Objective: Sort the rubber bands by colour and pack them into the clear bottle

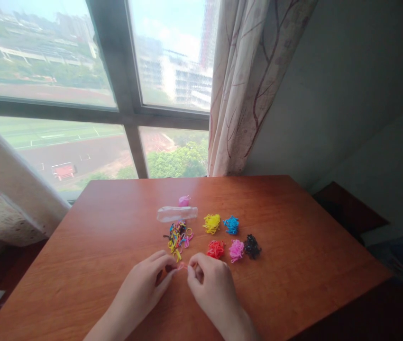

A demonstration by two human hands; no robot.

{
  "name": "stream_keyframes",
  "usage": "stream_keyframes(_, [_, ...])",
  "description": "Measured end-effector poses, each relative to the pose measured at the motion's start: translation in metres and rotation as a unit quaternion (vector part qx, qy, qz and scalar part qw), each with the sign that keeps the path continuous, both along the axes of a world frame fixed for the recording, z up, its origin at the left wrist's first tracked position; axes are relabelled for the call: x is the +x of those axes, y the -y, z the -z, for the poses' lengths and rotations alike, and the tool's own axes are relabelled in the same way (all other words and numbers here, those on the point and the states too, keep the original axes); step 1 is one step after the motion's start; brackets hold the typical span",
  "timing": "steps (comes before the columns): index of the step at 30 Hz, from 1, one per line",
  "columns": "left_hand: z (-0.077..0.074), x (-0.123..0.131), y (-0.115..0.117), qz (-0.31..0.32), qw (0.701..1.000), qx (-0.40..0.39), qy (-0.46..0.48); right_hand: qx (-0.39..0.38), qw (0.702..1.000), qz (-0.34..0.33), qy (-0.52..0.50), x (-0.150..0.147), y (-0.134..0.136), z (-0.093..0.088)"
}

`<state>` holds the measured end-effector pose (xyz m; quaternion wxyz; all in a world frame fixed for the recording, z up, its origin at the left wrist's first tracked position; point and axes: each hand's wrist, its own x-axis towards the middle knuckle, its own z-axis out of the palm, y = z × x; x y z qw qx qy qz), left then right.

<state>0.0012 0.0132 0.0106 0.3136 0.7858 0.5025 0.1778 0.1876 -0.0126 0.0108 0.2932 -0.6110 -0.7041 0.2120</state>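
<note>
Between my two hands, just above the near part of the table, are small pink and red rubber bands (182,266). My left hand (148,277) pinches them from the left with thumb and forefinger. From the other side, my right hand (211,277) pinches at their right end; how many bands there are is too small to tell. A mixed pile of coloured rubber bands (177,240) lies just beyond my fingers. Right of it are sorted piles: yellow bands (212,223), blue bands (231,225), red bands (216,249), pink bands (236,251) and black bands (252,246).
A clear plastic bottle-shaped container (177,214) lies on its side behind the mixed pile, with a pink object (184,201) behind it. Everything rests on a brown wooden table (287,284). A window (173,61) and a patterned curtain (237,85) stand beyond the far edge.
</note>
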Motion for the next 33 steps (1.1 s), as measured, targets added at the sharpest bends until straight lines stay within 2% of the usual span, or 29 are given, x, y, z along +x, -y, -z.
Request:
stream_keyframes(5, [0.000, -0.001, 0.000, -0.008, 1.000, 0.010, -0.009, 0.020, 0.998, 0.049, -0.033, 0.024, 0.000, 0.001])
stream_keyframes(10, [-0.003, 0.000, 0.001, -0.013, 1.000, 0.017, -0.008, 0.043, 0.994, 0.099, -0.003, 0.049, -0.001, 0.004])
stream_keyframes(16, [-0.001, -0.002, 0.001, -0.015, 1.000, 0.019, 0.001, 0.062, 0.991, 0.108, 0.044, 0.053, 0.000, 0.012])
stream_keyframes(21, [0.001, 0.001, 0.000, -0.014, 1.000, 0.022, 0.016, 0.069, 0.992, 0.102, 0.018, 0.055, 0.010, 0.014])
stream_keyframes(28, [-0.005, 0.029, -0.003, 0.008, 0.999, 0.037, 0.022, 0.058, 0.997, 0.056, 0.005, 0.050, 0.035, 0.029])
stream_keyframes(33, [-0.022, 0.065, -0.009, 0.044, 0.997, 0.064, 0.001, 0.066, 0.997, 0.024, 0.020, 0.037, 0.044, 0.038])
